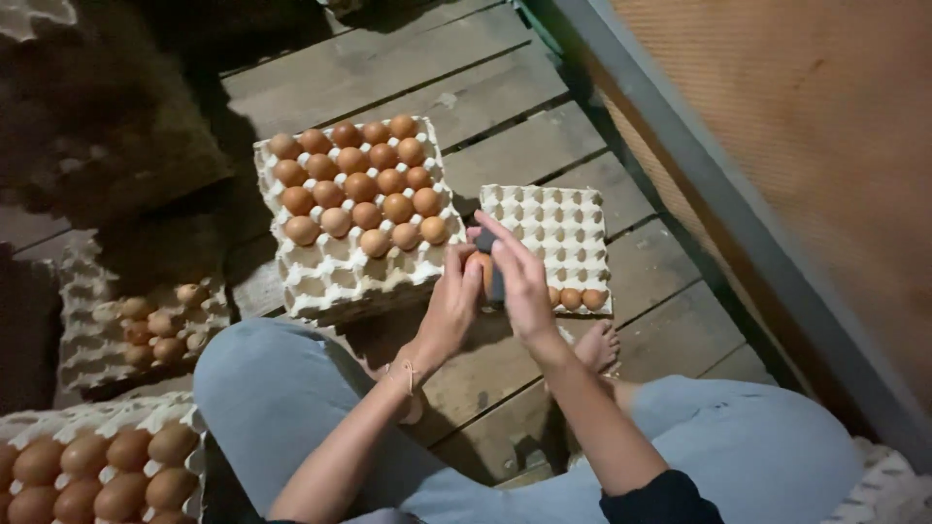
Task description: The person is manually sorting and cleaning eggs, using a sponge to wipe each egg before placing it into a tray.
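My left hand holds a brown egg in front of me. My right hand presses a small dark pad against that egg. Just behind my hands lies a white pulp egg tray with three brown eggs along its near edge. To its left, another tray carries several rows of brown eggs over its far part, and its near rows are bare.
I sit cross-legged in blue jeans on a wooden plank floor, one bare foot showing. More egg trays sit at the left and lower left. A metal-framed mesh wall runs along the right.
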